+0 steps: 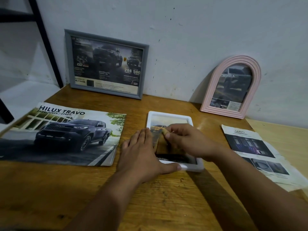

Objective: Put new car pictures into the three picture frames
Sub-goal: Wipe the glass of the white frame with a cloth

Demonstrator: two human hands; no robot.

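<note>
You've got three frames: your left hand (143,152) lies flat and open on the white frame (170,114), your right hand (186,140) pinches its car picture (160,129); the grey frame (106,64) and pink frame (231,85) stand beyond.

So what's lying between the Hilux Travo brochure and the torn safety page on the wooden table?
The head view shows the white rectangular frame lying flat there, both hands on it.

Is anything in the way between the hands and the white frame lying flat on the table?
Nothing visible is. The left hand already rests on the white frame's left edge, thumb on its near rim, and the right hand pinches the car picture lying in it. The brochure and the safety sheet lie off to either side.
</note>
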